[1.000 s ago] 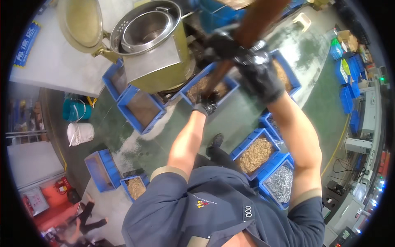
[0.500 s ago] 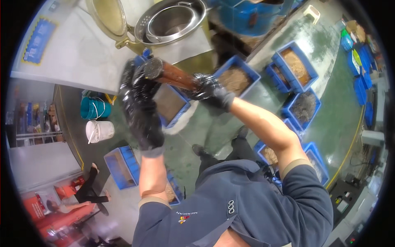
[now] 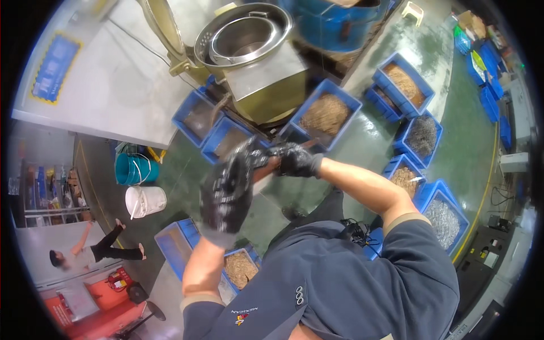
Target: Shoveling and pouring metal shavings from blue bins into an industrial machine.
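Note:
Both my hands wear shiny black gloves and meet in front of my body. My left hand is closed on one end of a reddish-brown bar. Just to its right, my right hand grips the same bar from above. Most of the bar is covered by the gloves, and its exact kind does not show. Beyond the hands stands a green machine with a round steel drum at its top. Its lid is tipped up at the left.
Blue bins of brownish material, such as the bin by the machine, stand on the green floor. More bins line the right, one with silvery bits. At left are a teal bucket, a white bucket and another person.
My hands have come down and nearer my body, bringing the bar with them. Its round dark end, visible before, is now hidden. The other person shows more fully at left.

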